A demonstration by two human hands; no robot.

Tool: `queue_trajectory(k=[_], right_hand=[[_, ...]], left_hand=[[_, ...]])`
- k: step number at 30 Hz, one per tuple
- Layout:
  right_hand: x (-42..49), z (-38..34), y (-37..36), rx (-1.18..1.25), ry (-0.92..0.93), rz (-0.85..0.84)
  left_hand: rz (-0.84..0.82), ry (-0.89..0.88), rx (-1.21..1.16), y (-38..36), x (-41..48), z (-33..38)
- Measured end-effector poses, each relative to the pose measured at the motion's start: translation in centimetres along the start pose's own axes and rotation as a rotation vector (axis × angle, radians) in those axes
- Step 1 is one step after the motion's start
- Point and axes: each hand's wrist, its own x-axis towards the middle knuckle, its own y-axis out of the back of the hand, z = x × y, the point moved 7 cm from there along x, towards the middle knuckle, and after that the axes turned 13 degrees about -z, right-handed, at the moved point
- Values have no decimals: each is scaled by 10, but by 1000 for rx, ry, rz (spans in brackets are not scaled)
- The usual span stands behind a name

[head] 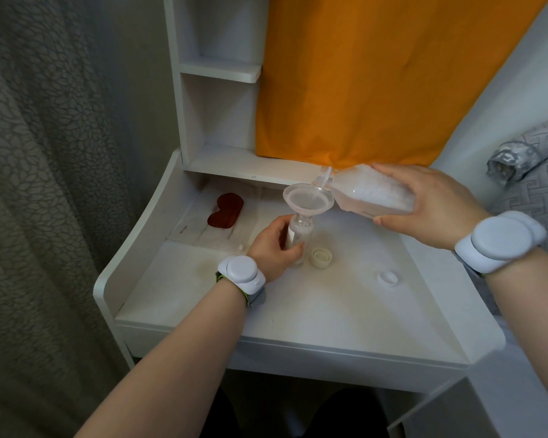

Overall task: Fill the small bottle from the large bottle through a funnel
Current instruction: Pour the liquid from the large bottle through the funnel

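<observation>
White desk [298,311] bore the small bottle [299,238] near its centre, the left hand [274,248] gripping it under the funnel [307,200], while at 2 o'clock the right hand [431,203] clasped the tilted large bottle [374,192], apparently pouring, so the next move probably needed a slow tilt back before overflow.

The left hand [272,249] wrapped the small bottle [302,237], and its fingers [282,224] hid the bottle's left side, so the fill level could not be judged. The funnel [307,200] stem was hidden inside the bottle's neck. The right hand [431,205] covered the rear end of the large bottle [374,192]. Print on the clear packet [200,229] was too small to read. The left forearm [171,358] ran off the bottom edge, and the right forearm [529,289] and grey bedding [538,184] ran off the right edge.
</observation>
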Motion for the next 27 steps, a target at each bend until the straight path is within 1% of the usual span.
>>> queue_trajectory(k=[27], right_hand=[[0,-1,2,-6,6,-3]], left_hand=[[-8,22,11,0,0,0]])
